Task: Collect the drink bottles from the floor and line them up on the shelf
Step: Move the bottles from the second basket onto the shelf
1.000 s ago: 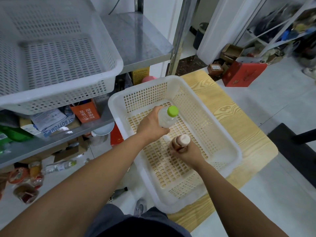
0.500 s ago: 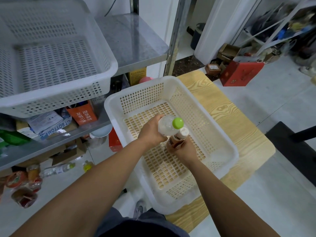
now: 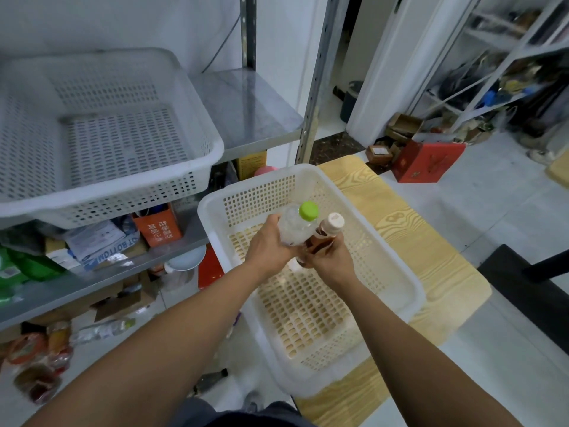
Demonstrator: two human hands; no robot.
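L hand [image 3: 271, 246]: fingers curled round the clear bottle [image 3: 294, 231], clamped on its body. Mostly the back of the hand shows, so the fingertips are hidden behind the bottle. The bottle tilts up & away, green cap [image 3: 308, 210] at the far end.

R hand [image 3: 331, 261]: fingers wrapped tight round the lower part of the brown bottle [image 3: 321, 241]. Its beige cap [image 3: 335, 221] pokes up just right of the green cap. The 2 bottles sit side by side, the clear 1 overlapping the brown 1 in view, prob. touching. The hands are right next to each other, forearms coming in from the bottom of the view.

Both bottles are held in the air over the far half of the white basket [image 3: 412, 291], not resting on its floor. The basket sits at an angle on a wood table [image 3: 431, 241].

Left of the table stands the metal shelf [image 3: 246, 109], w/ a 2nd basket [image 3: 212, 152] on its top level, front edge sticking out past the shelf. The lower level holds an orange box [image 3: 160, 229] & papers.

On the floor under the shelf a floor bottle [image 3: 101, 329] lies on its side, near blurred packets [image 3: 37, 365] too smeared to tell apart. A red box [image 3: 428, 161] sits on the floor beyond the table.
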